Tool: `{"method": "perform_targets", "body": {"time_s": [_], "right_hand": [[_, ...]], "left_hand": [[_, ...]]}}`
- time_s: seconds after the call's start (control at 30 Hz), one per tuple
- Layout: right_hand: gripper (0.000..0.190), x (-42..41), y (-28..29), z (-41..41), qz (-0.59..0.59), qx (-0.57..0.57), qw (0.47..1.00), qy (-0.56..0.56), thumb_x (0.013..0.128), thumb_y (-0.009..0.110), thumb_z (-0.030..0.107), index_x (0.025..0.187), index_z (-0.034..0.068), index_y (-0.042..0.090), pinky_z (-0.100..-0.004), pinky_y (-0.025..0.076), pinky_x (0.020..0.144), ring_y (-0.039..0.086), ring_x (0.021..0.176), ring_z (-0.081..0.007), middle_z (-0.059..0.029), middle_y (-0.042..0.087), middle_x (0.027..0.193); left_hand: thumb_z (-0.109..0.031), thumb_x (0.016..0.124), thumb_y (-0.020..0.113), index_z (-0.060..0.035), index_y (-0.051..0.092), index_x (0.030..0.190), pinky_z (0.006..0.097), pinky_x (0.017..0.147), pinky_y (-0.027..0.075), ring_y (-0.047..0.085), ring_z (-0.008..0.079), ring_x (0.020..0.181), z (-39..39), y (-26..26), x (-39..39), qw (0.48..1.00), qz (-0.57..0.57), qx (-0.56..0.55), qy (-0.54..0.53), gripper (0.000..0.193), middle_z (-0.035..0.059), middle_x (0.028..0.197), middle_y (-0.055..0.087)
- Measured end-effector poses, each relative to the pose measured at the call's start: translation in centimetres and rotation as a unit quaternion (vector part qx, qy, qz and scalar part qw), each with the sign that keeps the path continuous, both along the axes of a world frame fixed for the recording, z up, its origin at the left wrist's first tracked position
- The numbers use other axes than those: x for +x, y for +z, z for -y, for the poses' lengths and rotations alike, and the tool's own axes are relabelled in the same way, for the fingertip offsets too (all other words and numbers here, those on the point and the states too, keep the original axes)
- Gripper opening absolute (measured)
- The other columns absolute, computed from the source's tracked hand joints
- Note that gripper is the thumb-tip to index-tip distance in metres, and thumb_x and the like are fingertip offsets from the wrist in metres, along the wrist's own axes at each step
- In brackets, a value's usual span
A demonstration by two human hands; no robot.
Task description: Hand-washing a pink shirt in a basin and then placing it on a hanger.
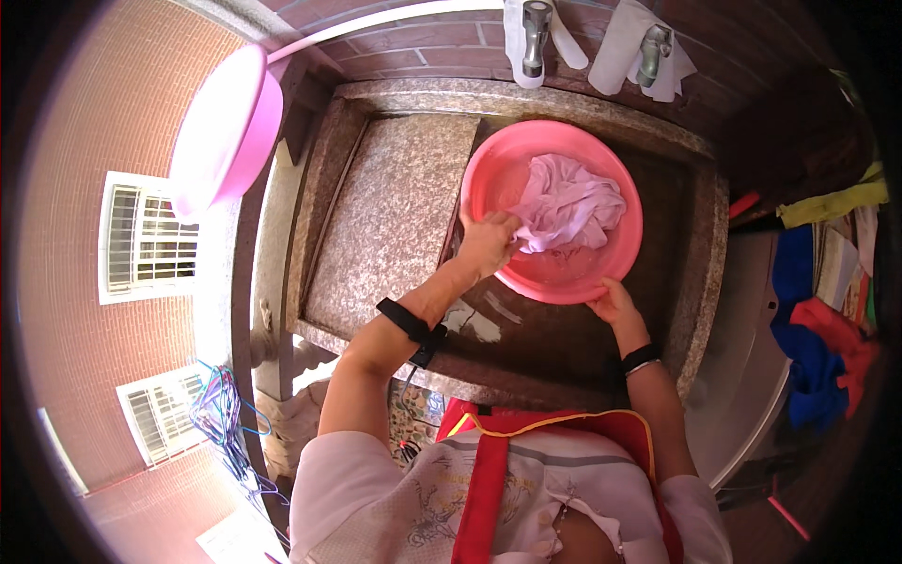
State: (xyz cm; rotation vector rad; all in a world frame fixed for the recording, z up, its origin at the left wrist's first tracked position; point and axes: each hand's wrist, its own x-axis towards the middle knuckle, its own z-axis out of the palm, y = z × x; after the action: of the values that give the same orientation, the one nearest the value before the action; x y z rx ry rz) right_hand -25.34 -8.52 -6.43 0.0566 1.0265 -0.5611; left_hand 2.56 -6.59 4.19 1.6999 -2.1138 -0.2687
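A round pink plastic basin (479, 169) stands in the speckled stone sink, over its deeper right part. Inside it lies a crumpled, wet-looking pale pink cloth (571, 201), with a little water around it. My left hand (487, 243) reaches over the basin's near left rim, its fingers closed on the left edge of the cloth. On the near right rim, my right hand (614, 303) grips the basin, thumb on top and the other fingers mostly hidden below.
A sloped stone washboard slab (394, 204) fills the sink's left side. Two taps (537, 35) wrapped in white cloth project from the brick wall. Another pink basin (225, 134) leans at upper left. Hangers (218, 409) hang at left; a grey appliance lid (736, 338) and fabrics (810, 345) are at right.
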Motion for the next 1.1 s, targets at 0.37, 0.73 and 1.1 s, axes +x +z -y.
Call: {"method": "perform_targets", "body": {"time_s": [0.37, 0.73, 1.1], "right_hand": [[0.043, 4.2, 7.5, -1.2, -0.069, -0.129, 0.989, 0.022, 0.068, 0.049, -0.001, 0.109, 0.007, 0.044, -0.0384, 0.048, 0.074, 0.053, 0.090, -0.0231, -0.0087, 0.050, 0.102], [0.048, 6.9, 12.4, -1.0, -0.177, -0.236, 0.952, 0.077, 0.064, 0.049, -0.004, 0.110, 0.007, 0.044, -0.0339, 0.050, 0.065, 0.055, 0.082, -0.0196, -0.0077, 0.052, 0.097], [0.047, 3.6, 6.4, -0.5, -0.116, -0.148, 0.976, 0.107, 0.066, 0.046, -0.004, 0.112, 0.006, 0.042, -0.0374, 0.050, 0.072, 0.056, 0.086, -0.0231, -0.0099, 0.052, 0.101]], "left_hand": [[-0.010, 0.080, 0.057, -0.0022, 0.053, 0.095, 0.0226, 0.038, 0.040, 0.050, 0.0091, 0.042, -4.2, 2.6, 4.5, 0.784, -0.554, 0.137, 0.246, 0.018, 0.0041, 0.067, 0.059], [-0.012, 0.078, 0.059, -0.0037, 0.056, 0.095, 0.0247, 0.052, 0.043, 0.053, 0.0097, 0.056, -5.9, 5.9, 9.0, 0.810, -0.501, 0.165, 0.254, 0.019, 0.0039, 0.075, 0.061], [-0.011, 0.079, 0.056, 0.0008, 0.056, 0.094, 0.0274, 0.059, 0.048, 0.058, 0.0152, 0.064, -4.4, 0.8, 9.6, 0.765, -0.508, 0.282, 0.277, 0.019, 0.0084, 0.077, 0.062]]}}
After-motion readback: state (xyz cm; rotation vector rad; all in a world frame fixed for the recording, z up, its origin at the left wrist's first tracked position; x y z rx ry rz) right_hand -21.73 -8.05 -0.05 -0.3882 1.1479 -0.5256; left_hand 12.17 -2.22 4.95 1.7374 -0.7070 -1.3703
